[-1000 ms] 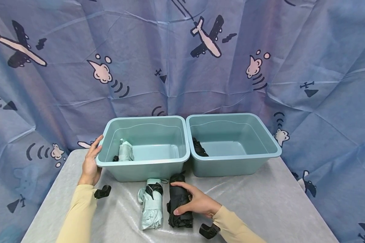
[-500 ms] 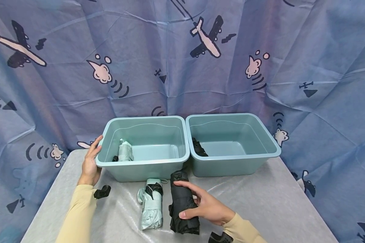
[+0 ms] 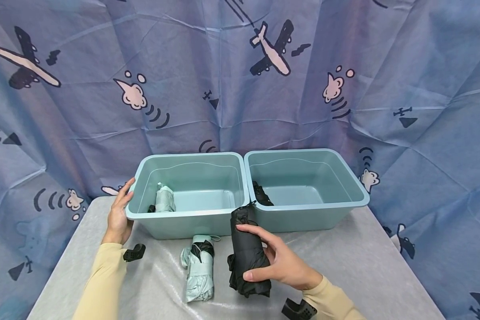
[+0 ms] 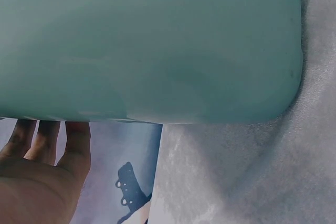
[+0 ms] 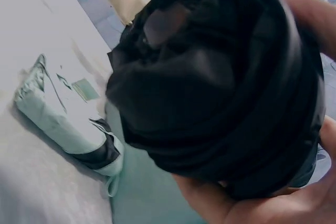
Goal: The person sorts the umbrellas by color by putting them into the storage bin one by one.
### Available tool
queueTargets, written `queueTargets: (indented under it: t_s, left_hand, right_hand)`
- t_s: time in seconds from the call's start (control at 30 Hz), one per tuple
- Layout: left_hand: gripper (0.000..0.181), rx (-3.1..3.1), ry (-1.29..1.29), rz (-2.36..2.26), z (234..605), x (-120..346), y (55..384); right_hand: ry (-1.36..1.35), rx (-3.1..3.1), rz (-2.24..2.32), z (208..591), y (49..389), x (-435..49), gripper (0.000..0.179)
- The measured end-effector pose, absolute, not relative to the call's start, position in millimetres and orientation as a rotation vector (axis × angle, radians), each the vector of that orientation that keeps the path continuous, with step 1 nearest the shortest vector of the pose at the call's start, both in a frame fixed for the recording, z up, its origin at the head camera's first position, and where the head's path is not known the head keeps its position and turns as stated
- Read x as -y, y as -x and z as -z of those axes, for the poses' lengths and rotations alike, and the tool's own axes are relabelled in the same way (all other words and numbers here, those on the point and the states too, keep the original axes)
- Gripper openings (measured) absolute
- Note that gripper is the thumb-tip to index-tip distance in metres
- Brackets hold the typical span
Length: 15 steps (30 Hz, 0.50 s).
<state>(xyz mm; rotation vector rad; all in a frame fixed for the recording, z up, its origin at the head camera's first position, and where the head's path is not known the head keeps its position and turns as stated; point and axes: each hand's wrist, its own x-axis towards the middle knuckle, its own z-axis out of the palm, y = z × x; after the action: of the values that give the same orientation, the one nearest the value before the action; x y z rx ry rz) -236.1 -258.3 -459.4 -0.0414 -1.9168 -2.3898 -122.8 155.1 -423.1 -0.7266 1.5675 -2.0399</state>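
My right hand [image 3: 286, 264] grips a black folded umbrella [image 3: 248, 253], thumb on the near part and fingers round its side. Its upper end overlaps the front of the bins in the head view. The right wrist view shows the bundled black fabric [image 5: 210, 87] from its end. My left hand [image 3: 120, 215] rests on the left end of the left teal bin [image 3: 192, 226], fairly straight fingers at the rim; fingertips [image 4: 77, 129] reach the bin's edge in the left wrist view. A mint folded umbrella [image 3: 200, 275] lies on the table left of the black one.
Inside the left bin lies a mint folded umbrella [image 3: 166, 199] with a small dark piece beside it. The right teal bin [image 3: 304, 218] stands alongside and contains a black folded umbrella [image 3: 262, 194]. A blue printed curtain [image 3: 232, 89] hangs behind the grey-covered table [image 3: 368, 271].
My right hand has taken the black umbrella up from the table and moved it right and toward the bins. The left hand has stayed at the left bin.
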Motion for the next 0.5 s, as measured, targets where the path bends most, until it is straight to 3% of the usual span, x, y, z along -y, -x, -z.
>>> queueTargets:
  t_s: [0.5]
  left_hand:
    - [0.054, 1.910, 0.046, 2.393, 460.4, 258.8, 236.4]
  right_hand:
    - [0.787, -1.810, 1.997, 389.4, 148.5, -179.2, 0.093]
